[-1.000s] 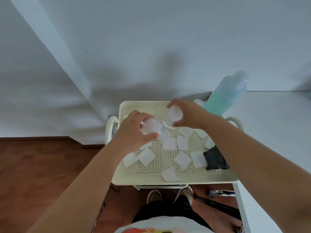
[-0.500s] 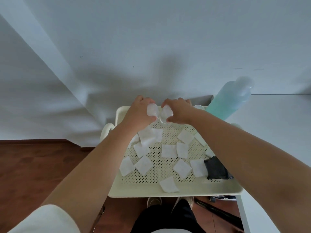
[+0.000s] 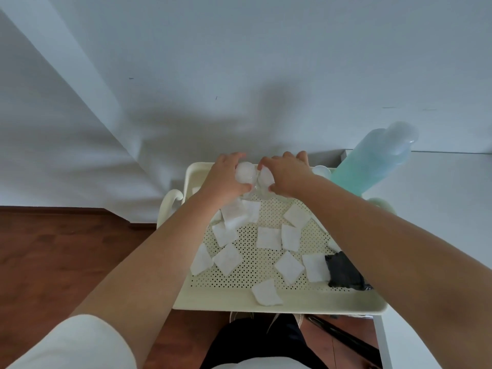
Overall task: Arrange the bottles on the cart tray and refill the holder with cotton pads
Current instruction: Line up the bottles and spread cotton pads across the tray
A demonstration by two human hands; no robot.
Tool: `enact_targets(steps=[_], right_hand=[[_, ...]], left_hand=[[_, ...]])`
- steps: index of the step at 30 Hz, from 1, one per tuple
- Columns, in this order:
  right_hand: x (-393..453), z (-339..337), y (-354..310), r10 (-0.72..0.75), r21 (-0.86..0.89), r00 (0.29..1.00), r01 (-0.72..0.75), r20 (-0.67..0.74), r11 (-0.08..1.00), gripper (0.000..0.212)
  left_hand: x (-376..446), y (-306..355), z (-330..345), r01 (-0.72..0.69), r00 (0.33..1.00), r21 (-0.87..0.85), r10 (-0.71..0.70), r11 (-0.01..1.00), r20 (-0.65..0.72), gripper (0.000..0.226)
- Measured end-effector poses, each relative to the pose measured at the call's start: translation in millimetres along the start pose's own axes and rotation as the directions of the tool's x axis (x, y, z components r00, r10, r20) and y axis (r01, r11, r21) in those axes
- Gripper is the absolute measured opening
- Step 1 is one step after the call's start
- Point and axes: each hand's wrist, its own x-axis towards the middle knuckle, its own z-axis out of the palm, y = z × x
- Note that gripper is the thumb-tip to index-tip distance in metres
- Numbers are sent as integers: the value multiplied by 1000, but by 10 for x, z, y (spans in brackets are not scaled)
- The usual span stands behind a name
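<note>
White wall backs the tray. At its far edge the left hand and right hand each close their fingers round a small clear bottle, side by side, apparently parking them clear of scattered pads. The holder isn't identifiable. Near rim is open.
</note>
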Motion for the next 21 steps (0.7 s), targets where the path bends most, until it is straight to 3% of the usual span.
enact_targets(steps=[2,4,7,10,13,16,21], right_hand=[[-62,-11,-42,-3,-3,998,2,-57,1000,65],[-175,-16,-119,-21,27,983,26,-183,999,70],[-359,78,-325,-141,109,921,192,-363,975,51],[-469,308,-569,-205,200,946,257,-250,945,36],[-499,606,-740,-40,322,995,69,-96,944,49],[-514,819,-846,135,512,991,-127,23,849,67],[-448,902,-921,153,574,988,-107,-33,812,54]], left_hand=[[-56,-19,-104,-9,1000,37,9,999,25,97],[-145,-93,-230,-34,999,164,27,986,41,97],[-318,-230,-418,-11,991,443,-50,897,127,85],[-459,-300,-478,-49,973,758,-140,650,184,81],[-502,-335,-449,-121,980,875,-83,469,180,78],[-425,-340,-444,-138,982,884,-54,447,181,75],[-226,-349,-597,-155,962,837,-114,525,250,57]])
